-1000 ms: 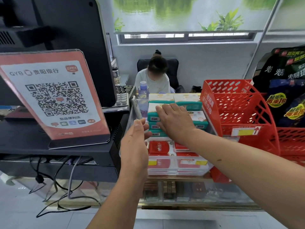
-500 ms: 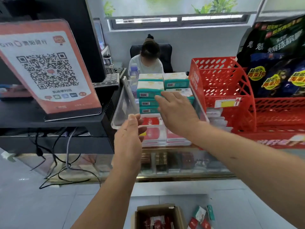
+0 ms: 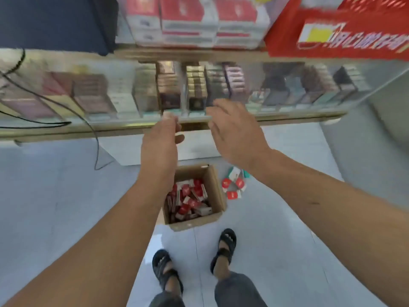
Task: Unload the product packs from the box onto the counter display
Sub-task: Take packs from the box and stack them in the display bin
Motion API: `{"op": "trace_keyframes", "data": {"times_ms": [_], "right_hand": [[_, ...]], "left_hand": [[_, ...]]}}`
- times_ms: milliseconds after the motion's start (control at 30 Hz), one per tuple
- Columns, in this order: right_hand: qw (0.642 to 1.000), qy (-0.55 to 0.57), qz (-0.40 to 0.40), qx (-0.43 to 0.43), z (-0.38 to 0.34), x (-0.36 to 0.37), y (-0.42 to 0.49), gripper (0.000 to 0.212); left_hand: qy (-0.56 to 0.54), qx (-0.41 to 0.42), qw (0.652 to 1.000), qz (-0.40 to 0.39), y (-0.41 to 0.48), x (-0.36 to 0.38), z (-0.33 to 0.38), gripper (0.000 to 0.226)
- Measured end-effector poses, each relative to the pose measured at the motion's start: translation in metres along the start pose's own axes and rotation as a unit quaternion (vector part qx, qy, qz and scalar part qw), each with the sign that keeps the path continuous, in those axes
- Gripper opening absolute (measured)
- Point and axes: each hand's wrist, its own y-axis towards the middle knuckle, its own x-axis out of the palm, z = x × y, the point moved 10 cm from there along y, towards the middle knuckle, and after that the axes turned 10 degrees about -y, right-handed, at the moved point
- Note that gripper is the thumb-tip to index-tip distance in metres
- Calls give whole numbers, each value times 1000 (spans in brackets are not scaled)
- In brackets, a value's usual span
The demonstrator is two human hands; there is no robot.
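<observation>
The one head-worn view looks steeply down from standing height onto the cardboard box [image 3: 215,191] on the floor [image 3: 66,196]. The desk [image 3: 221,55] lies beyond the box and the sandals [image 3: 225,247] on its near side.

A glass case [image 3: 287,85] ran across the view, the rows of packs inside it blurred. Black cables [image 3: 55,124] hung over its left end down to the grey tiled floor [image 3: 55,196]. Above it at the right stood a red rack [image 3: 287,29] with a yellow label [image 3: 316,34], and at the upper left a dark panel [image 3: 55,18]. Two black sandals [image 3: 225,247] stood on the floor below dark trouser legs [image 3: 239,291].
</observation>
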Motion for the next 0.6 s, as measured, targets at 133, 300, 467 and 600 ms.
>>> {"op": "trace_keyframes", "data": {"times_ms": [133, 300, 467, 600], "right_hand": [[983, 45, -176, 26, 7, 141, -62, 23], [939, 67, -337, 28, 15, 320, -145, 20], [907, 42, -419, -12, 16, 449, -195, 16], [891, 62, -450, -20, 3, 511, -209, 13]], "left_hand": [[38, -87, 995, 28, 21, -27, -108, 39], [53, -148, 986, 60, 50, -53, -246, 34], [85, -189, 975, 76, 84, -60, -359, 36], [96, -207, 970, 82, 112, -64, -423, 38]]}}
